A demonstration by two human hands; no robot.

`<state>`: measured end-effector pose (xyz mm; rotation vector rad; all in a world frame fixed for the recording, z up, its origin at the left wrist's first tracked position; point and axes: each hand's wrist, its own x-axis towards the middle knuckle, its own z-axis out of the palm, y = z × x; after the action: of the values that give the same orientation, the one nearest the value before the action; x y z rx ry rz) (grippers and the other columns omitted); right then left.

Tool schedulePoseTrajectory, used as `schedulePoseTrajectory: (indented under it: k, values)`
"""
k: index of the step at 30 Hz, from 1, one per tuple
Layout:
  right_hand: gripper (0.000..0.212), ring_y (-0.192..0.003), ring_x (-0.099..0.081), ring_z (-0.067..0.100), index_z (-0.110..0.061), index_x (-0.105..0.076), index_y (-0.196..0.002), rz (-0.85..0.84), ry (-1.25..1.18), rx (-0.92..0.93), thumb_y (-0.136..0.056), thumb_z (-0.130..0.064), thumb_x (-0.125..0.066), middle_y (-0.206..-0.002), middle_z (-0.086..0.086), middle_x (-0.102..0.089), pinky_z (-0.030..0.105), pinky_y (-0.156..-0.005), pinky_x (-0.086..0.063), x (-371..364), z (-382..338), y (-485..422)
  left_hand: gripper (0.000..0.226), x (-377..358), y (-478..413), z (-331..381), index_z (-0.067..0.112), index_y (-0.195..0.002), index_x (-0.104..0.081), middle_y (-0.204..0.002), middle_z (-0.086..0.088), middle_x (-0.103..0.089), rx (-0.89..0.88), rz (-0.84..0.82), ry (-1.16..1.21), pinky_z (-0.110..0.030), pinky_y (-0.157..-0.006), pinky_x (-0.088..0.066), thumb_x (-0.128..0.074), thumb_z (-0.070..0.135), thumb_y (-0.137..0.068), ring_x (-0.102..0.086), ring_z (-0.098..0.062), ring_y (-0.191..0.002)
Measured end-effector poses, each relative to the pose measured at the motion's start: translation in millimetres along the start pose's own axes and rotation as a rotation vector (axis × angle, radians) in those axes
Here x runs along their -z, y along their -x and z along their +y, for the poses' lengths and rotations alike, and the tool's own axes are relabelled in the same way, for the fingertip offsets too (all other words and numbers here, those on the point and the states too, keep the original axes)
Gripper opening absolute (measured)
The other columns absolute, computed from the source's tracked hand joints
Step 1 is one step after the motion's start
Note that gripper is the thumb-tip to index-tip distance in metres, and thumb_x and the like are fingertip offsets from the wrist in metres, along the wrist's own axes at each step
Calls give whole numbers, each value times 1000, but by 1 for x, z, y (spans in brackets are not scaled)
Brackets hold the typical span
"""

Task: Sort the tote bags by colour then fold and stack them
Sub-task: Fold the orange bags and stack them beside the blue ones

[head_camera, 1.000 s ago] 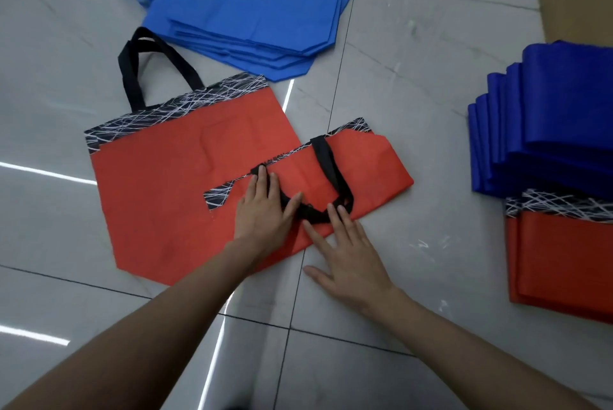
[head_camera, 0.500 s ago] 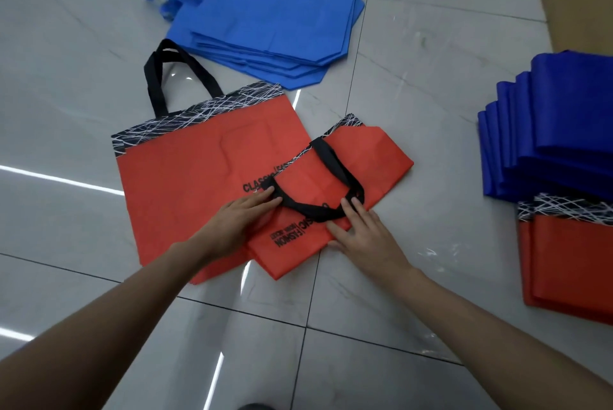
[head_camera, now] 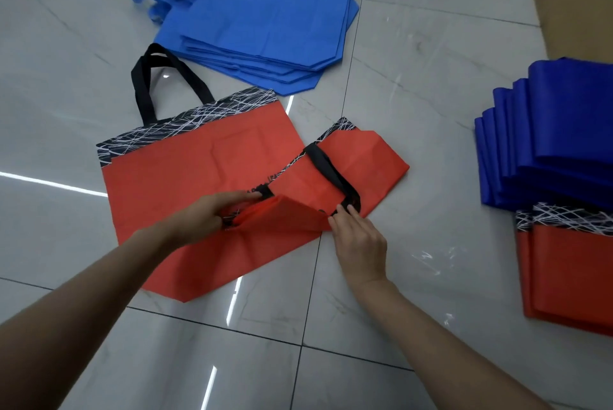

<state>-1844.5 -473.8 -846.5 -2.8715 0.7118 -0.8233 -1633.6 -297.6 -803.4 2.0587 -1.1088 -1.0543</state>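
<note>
**Red tote caught mid-fold on a tiled floor**

A person's left hand (head_camera: 205,215) grips the near edge of a half-folded red tote bag (head_camera: 363,160), thumb on top and fingers curled under the raised flap. The right hand (head_camera: 360,243) pinches the flap's other corner, its fingertips touching the bag's black handle (head_camera: 331,174). The bag lies on the grey tiled floor (head_camera: 431,51), overlapping the right side of a second red tote (head_camera: 199,170), which is spread flat with its black-and-white patterned band and black strap pointing away from the camera. Beyond both sits a loose pile of light blue totes (head_camera: 265,11), unfolded. At the right edge of the view, a stack of folded dark blue bags (head_camera: 564,144) rests partly on a stack of folded red bags (head_camera: 570,273).
</note>
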Motion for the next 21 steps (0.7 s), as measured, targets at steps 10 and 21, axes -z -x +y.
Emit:
schedulePoseTrajectory:
  k: [10, 21]
  values:
    - [35, -38, -54, 38, -2, -54, -68, 7, -98, -634, -95, -24, -45, -47, 21, -56, 29, -36, -34, 9, 0, -43, 74, 2, -21, 37, 27, -123, -53, -118, 5, -66, 161, 110, 638, -27, -98, -42, -54, 77, -70, -59, -4, -112]
    - [39, -78, -58, 26, -17, -58, -85, 69, -575, -1117, -100, -41, -33, -78, 0, -64, 35, -67, -39, 18, 6, -44, 29, -48, -102, 73, -4, -89, -66, -79, -16, -64, 198, 472, 489, -30, -64, -44, -70, 25, -83, -55, -16, -71]
